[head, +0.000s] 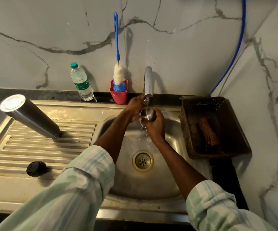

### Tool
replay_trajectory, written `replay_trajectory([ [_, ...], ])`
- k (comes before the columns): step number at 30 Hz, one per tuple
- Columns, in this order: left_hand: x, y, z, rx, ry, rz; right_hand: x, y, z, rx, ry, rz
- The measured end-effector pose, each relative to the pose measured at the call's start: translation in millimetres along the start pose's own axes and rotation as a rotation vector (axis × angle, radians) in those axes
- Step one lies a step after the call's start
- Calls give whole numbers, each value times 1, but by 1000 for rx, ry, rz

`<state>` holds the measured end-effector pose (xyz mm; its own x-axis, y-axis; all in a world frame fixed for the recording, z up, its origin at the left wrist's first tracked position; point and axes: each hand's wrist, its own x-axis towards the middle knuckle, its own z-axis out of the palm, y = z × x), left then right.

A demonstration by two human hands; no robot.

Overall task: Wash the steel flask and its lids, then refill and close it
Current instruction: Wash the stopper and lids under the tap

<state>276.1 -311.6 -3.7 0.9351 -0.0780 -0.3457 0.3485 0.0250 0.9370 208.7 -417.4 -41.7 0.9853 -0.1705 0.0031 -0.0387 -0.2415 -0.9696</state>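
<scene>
One steel flask (30,116) stands inverted on the drainboard (40,147); one dark lid (36,168) lies nearer the front. One steel cap (149,115) is under the tap (148,84) stream, right hand (154,126) grip curled round it. Left hand (135,105) is at the cap and spout; its grip I cannot tell. One water bottle (81,82), one bottle brush (117,64) in a red cup (119,94). Basket (215,127) contents are unclear.

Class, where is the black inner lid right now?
The black inner lid lies on the ribbed drainboard, left of the sink basin, nearer than the steel flask.
</scene>
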Motion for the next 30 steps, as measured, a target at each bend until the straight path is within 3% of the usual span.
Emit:
replay_trajectory([
  [4,-5,0,-3,49,0,14,-3,0,-2,-34,-20,-8],
  [12,-51,-50,2,168,219,22,-17,24,-10,-215,-23,53],
  [18,-86,-99,9,518,248,26,-42,44,-15,-347,-134,92],
  [22,-97,-124,4,801,171,-31,-61,47,-17,-645,-229,126],
  [26,-111,-134,0,1044,63,-29,-69,48,-25,-560,-232,155],
  [30,-121,-141,-3,1105,50,-11,-74,49,-33,-580,-193,140],
])
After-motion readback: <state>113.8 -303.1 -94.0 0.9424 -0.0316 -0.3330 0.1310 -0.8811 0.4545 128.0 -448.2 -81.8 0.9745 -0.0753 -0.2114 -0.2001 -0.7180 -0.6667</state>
